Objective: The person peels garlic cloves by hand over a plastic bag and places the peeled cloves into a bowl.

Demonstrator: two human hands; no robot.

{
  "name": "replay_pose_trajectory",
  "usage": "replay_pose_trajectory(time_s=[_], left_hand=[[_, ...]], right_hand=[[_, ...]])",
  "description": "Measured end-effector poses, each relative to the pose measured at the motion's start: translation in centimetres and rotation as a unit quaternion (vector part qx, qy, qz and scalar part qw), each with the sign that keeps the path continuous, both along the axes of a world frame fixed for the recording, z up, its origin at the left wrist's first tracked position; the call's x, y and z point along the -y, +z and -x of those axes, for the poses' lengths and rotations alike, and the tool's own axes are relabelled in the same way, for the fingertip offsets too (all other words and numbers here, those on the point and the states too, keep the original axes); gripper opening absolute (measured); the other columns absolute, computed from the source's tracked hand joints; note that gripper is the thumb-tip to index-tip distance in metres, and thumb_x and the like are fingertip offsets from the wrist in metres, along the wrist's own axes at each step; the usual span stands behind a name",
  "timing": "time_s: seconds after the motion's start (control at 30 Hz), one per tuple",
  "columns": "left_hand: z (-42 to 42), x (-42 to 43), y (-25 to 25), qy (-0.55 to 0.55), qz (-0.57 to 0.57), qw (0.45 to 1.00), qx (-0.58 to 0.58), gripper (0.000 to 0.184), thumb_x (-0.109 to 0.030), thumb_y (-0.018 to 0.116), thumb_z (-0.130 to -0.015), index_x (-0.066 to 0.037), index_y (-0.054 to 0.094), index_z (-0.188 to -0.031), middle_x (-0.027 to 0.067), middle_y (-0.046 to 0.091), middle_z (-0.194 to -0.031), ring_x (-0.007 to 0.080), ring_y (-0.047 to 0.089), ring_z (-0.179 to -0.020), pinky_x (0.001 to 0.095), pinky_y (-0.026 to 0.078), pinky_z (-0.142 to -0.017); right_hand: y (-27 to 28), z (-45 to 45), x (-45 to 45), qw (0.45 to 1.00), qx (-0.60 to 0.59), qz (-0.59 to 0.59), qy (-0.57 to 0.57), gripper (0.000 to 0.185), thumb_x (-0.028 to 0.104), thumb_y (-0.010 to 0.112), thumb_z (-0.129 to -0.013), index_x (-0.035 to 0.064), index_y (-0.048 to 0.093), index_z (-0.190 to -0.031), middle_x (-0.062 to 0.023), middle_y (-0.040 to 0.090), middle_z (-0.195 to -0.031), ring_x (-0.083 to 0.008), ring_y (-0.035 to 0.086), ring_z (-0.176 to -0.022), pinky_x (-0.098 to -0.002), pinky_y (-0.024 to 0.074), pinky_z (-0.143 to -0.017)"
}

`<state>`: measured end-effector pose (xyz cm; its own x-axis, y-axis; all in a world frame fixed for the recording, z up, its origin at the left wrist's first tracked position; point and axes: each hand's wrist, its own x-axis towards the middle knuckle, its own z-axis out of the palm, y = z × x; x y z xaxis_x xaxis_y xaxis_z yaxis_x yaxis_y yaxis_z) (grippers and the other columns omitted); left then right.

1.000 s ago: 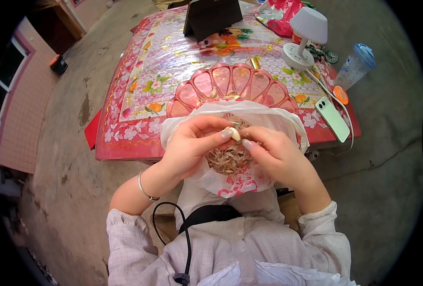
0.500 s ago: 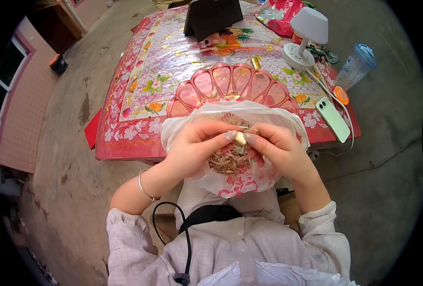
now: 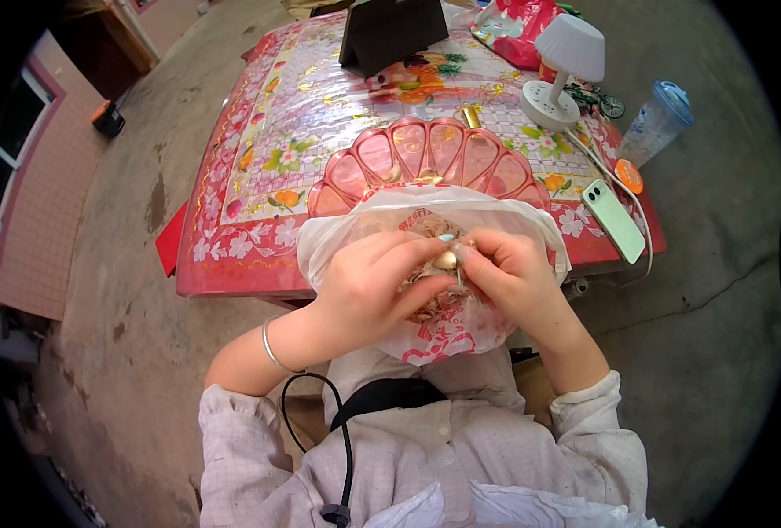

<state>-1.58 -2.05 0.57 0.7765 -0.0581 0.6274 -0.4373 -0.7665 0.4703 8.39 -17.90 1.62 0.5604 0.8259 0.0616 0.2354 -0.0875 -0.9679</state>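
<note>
A small pale clove (image 3: 446,260), which looks like garlic, is pinched in the fingertips of my right hand (image 3: 506,266). My left hand (image 3: 381,280) is beside it, thumb and forefinger apart, with the fingertips close to the clove; whether they touch it I cannot tell. Both hands are over an open white plastic bag (image 3: 443,343) with red print, which holds dry brown peelings (image 3: 430,308). Behind the bag, a pink scalloped tray (image 3: 408,139) on the table has a few pale pieces in it.
The table (image 3: 249,280) has a flowered cover. On it are a black tablet stand (image 3: 392,37), a white lamp (image 3: 570,48), a red bag (image 3: 513,31), a green phone (image 3: 615,220) and a white cable. A clear cup (image 3: 657,123) stands at the right edge.
My left thumb has drawn down and away from the forefinger, opening its pinch. The clove has turned and now sits by my right fingertips.
</note>
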Motion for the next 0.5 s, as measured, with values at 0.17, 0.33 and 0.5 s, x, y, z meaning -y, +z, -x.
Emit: replay_pose_trajectory(time_s=[0.17, 0.33, 0.5], left_hand=[[-0.12, -0.43, 0.59, -0.052, 0.077, 0.994, -0.052, 0.020, -0.009, 0.068, -0.070, -0.001, 0.061, -0.087, 0.0104, 0.057, -0.073, 0.0227, 0.057, -0.067, 0.0299, 0.045, -0.058], [-0.41, -0.93, -0.33, -0.126, 0.345, 0.912, -0.183, 0.015, -0.006, 0.063, -0.078, 0.001, 0.061, -0.091, 0.0047, 0.059, -0.079, 0.0104, 0.056, -0.073, 0.0233, 0.044, -0.063], [-0.05, -0.65, 0.08, -0.161, 0.508, 0.804, -0.264, 0.016, -0.009, 0.058, -0.083, 0.002, 0.058, -0.096, 0.0026, 0.059, -0.084, 0.0072, 0.054, -0.074, 0.0206, 0.045, -0.066]], right_hand=[[1.07, -0.10, 0.21, 0.988, -0.145, 0.019, 0.041, 0.022, 0.018, 0.048, -0.087, 0.0028, 0.054, -0.073, 0.0028, 0.047, -0.056, -0.0028, 0.040, -0.050, -0.0202, 0.0314, -0.044], [0.67, -0.39, 0.33, 0.977, -0.199, -0.002, 0.075, 0.022, 0.019, 0.047, -0.088, 0.0047, 0.053, -0.073, 0.0042, 0.046, -0.059, -0.0018, 0.039, -0.051, -0.0179, 0.0305, -0.045], [0.46, -0.35, 0.29, 0.976, -0.188, -0.024, 0.109, 0.020, 0.017, 0.048, -0.089, 0.0042, 0.053, -0.075, 0.0047, 0.047, -0.060, -0.0017, 0.040, -0.052, -0.0175, 0.0317, -0.046]])
